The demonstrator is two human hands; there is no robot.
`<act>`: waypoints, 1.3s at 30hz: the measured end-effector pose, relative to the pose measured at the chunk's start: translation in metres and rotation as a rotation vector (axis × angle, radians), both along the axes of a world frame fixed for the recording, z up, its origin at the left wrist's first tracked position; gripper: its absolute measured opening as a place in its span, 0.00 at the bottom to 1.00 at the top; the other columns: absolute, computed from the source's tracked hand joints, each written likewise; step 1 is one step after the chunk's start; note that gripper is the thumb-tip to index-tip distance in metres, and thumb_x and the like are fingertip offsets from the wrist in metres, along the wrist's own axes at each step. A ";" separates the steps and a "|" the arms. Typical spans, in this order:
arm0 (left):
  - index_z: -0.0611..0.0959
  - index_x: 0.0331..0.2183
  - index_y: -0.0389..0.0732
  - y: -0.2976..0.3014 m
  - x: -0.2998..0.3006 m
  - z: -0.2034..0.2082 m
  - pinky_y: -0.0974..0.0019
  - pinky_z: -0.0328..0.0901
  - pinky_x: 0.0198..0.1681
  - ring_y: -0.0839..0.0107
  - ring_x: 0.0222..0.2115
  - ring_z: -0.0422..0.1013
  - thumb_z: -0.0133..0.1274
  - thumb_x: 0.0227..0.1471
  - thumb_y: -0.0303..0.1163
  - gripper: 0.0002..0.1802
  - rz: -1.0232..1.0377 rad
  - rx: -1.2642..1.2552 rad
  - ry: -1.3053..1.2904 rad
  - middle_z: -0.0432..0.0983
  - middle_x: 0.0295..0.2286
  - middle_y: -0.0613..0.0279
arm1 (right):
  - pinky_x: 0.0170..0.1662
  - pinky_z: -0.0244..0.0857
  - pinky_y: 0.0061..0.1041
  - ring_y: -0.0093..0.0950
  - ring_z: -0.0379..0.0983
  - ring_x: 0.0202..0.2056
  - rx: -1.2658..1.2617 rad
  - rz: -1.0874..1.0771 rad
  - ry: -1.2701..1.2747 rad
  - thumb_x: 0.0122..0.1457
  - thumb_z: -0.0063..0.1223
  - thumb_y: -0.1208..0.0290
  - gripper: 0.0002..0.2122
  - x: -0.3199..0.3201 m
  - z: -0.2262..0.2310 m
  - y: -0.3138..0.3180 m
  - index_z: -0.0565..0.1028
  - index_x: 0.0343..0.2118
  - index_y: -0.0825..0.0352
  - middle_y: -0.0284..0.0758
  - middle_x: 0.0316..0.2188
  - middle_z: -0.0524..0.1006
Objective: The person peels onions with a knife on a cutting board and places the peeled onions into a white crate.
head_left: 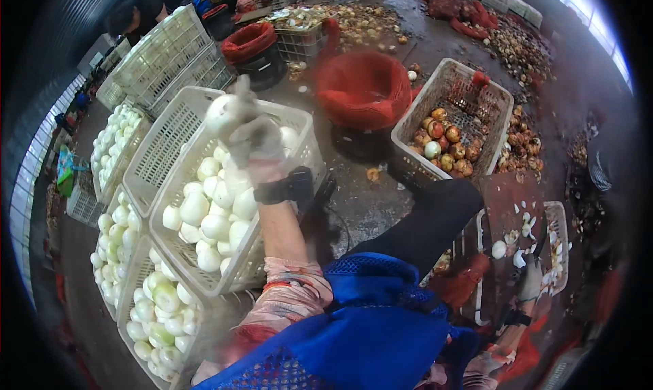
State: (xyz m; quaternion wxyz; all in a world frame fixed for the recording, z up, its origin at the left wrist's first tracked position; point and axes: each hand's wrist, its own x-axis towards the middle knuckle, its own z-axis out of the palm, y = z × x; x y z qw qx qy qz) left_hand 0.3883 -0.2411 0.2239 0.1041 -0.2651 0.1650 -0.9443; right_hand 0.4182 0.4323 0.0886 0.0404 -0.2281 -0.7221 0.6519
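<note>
My left hand [257, 138], gloved and smeared by motion, is raised over the far part of a white plastic crate [224, 281]. A peeled white onion [222, 115] is in its fingers. Below it, the crate holds many peeled onions [216, 213]. At the lower right, my right hand [531, 281] is low beside a dark reddish board [513, 196]. Its fingers are too small and blurred to make out, and so is anything in them. On the board lie a small white onion [499, 249] and pale peel scraps [527, 223].
A crate of unpeeled brown onions [445, 142] stands ahead on the right, beside a red-lined bucket [364, 91]. More crates of peeled onions [160, 315] line the left. Stacked crates [163, 57] and another red-lined bucket [249, 43] stand farther off. A person [139, 12] is at the far left.
</note>
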 end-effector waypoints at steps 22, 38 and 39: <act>0.77 0.43 0.32 0.298 -0.267 -0.076 0.66 0.72 0.34 0.65 0.32 0.76 0.50 0.58 0.54 0.30 -0.235 -1.405 -0.686 0.78 0.34 0.56 | 0.33 0.67 0.26 0.25 0.74 0.27 0.369 0.114 -0.251 0.60 0.52 0.60 0.15 -0.003 0.034 -0.040 0.78 0.38 0.68 0.37 0.24 0.76; 0.83 0.37 0.38 0.333 -0.504 -0.256 0.59 0.71 0.32 0.64 0.30 0.78 0.54 0.50 0.41 0.18 0.670 -3.030 1.090 0.79 0.27 0.54 | 0.34 0.64 0.24 0.21 0.69 0.28 0.242 -0.120 -0.350 0.57 0.55 0.69 0.09 -0.041 -0.005 -0.049 0.75 0.33 0.72 0.32 0.25 0.75; 0.83 0.37 0.38 0.336 -0.508 -0.267 0.59 0.71 0.32 0.64 0.30 0.78 0.54 0.50 0.41 0.18 0.624 -3.025 1.106 0.79 0.27 0.54 | 0.35 0.65 0.24 0.21 0.70 0.28 0.166 -0.181 -0.318 0.57 0.54 0.70 0.09 -0.040 -0.003 -0.048 0.74 0.34 0.72 0.31 0.25 0.76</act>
